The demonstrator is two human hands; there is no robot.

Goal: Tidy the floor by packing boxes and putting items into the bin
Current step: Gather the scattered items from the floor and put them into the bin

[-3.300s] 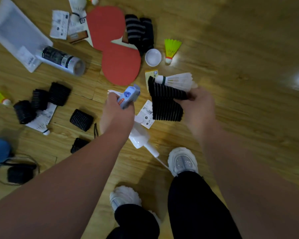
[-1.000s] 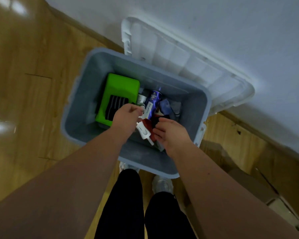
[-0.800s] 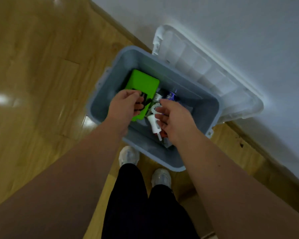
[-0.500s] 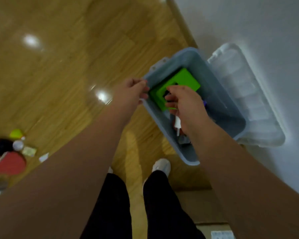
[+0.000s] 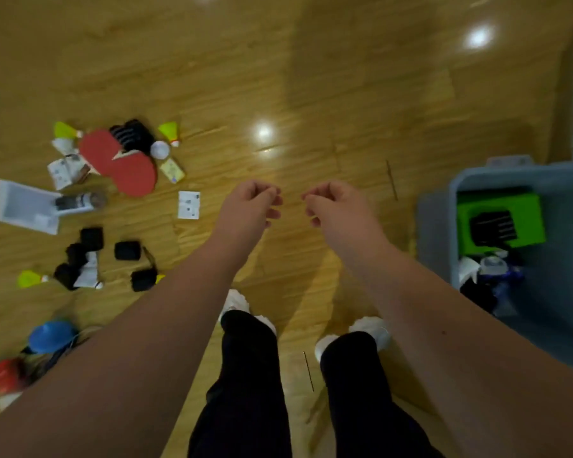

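My left hand (image 5: 250, 206) and my right hand (image 5: 336, 206) hang side by side over bare floor, fingers curled loosely, nothing in either. The grey bin (image 5: 437, 226) stands at the right edge; inside lie a green box (image 5: 530, 209) with a black ribbed wrap (image 5: 493, 228) on it and mixed small items. Scattered on the floor at left are two red paddles (image 5: 119, 160), yellow shuttlecocks (image 5: 171, 130), several black wraps (image 5: 126, 251), a white card (image 5: 189, 204), a white tray (image 5: 24, 206) and a dark tube (image 5: 78, 202).
A blue object (image 5: 48, 337) and a red one (image 5: 0, 378) with cables lie at the lower left. My white shoes (image 5: 235, 302) and black trouser legs fill the bottom centre. A wall strip shows at the far right above the bin.
The items I carried now lie in the bin. Both hands have come out of it with nothing in them, and my view has swung left from the bin back toward the scattered items.
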